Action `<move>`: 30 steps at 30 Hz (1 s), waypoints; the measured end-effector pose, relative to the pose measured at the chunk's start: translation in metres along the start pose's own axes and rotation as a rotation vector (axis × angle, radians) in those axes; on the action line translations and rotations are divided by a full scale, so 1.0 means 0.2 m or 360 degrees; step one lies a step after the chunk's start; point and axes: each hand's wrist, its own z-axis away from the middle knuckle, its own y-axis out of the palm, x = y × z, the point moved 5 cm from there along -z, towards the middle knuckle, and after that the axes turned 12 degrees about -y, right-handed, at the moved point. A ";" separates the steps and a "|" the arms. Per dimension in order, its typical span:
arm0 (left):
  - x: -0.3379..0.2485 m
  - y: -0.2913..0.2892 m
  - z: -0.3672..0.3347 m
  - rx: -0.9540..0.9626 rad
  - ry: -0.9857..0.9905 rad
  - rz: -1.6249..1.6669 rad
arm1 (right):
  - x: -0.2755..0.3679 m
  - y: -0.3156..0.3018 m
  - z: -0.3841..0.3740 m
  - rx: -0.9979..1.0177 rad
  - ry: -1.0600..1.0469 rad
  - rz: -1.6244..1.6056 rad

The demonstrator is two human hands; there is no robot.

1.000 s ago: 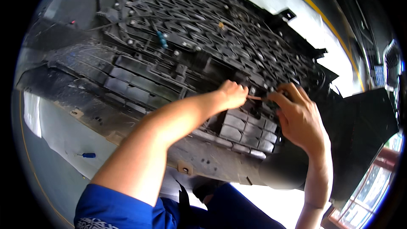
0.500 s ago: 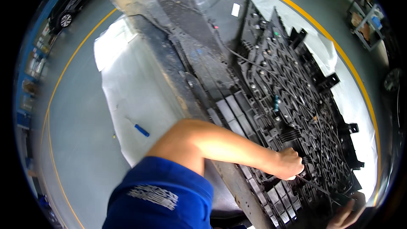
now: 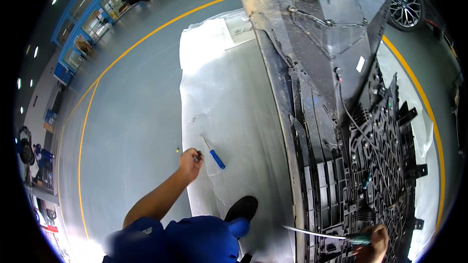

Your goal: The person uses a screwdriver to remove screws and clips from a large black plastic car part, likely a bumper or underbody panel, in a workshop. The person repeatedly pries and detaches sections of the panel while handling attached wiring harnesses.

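Observation:
My left hand is held out over the white sheet's left edge, its fingers pinched round a small dark piece, perhaps a clip. Beside it, a blue-handled screwdriver lies on the white sheet. At the lower right my right hand grips a green-handled screwdriver; its long shaft points left, across the edge of a large dark car bumper. The bumper's lattice grille lies above and right of that hand. A small teal piece sits on the grille.
A small yellow bit lies on the floor by the sheet. My shoe stands on the sheet beside the bumper. Yellow lines mark the floor. Parked cars stand at the back, one wheel close behind the bumper.
My left hand has moved from the grille across to the left, over the sheet, and now pinches a small piece. The view has swung left. My right hand still holds the screwdriver.

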 end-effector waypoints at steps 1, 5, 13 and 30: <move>-0.03 -0.06 -0.17 -0.0090 0.0106 -0.0045 | -0.03 0.07 -0.01 0.0241 -0.0007 0.0124; -0.32 -0.18 -0.76 -0.0893 0.0668 -0.1566 | -0.15 0.50 0.03 0.0912 0.0440 0.0339; -0.51 0.07 -1.21 -0.0893 0.0977 -0.2512 | -1.03 0.95 -0.03 0.1576 0.0239 0.1033; -0.20 0.12 -0.57 -0.0670 0.1875 -0.1841 | -2.05 2.20 -0.27 0.1156 -0.1407 0.1932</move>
